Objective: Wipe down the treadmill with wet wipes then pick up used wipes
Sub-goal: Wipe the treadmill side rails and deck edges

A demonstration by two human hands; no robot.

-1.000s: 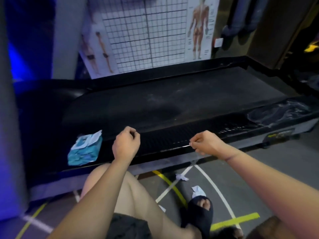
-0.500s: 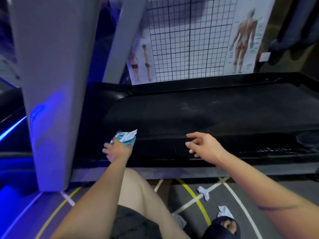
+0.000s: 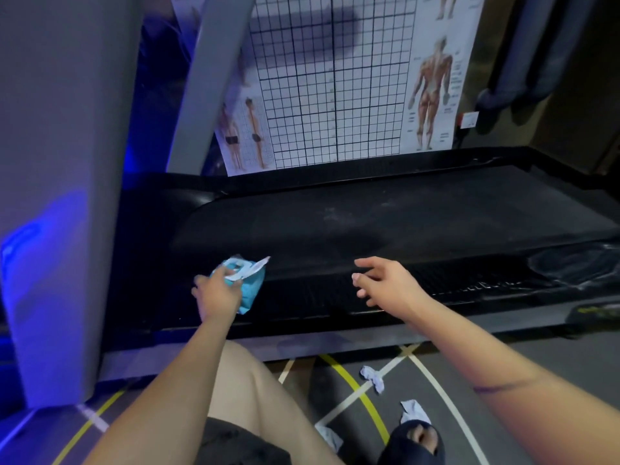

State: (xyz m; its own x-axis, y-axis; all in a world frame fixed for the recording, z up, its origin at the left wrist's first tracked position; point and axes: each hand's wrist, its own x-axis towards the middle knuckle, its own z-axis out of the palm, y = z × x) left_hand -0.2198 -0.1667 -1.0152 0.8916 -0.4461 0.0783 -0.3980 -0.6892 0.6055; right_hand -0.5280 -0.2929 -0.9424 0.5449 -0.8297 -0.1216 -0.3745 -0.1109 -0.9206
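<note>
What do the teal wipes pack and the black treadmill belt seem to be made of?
Teal wipes pack: soft plastic film; it crumples where the left hand grips it. Black treadmill belt: probably matte rubber; dull, with pale dusty smears.

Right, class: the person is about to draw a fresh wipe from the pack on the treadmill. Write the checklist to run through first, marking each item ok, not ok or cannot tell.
1. Pack steadied: left hand grips the wipe pack on the side rail: ok.
2. Pack open: white flap stands lifted: ok.
3. Right hand free: holds nothing, fingers spread: ok.
4. A wipe poking out to pinch: cannot tell.
5. Treadmill belt clean: pale smudges show: not ok.
6. Used wipes collected: three lie on the floor: not ok.
</note>
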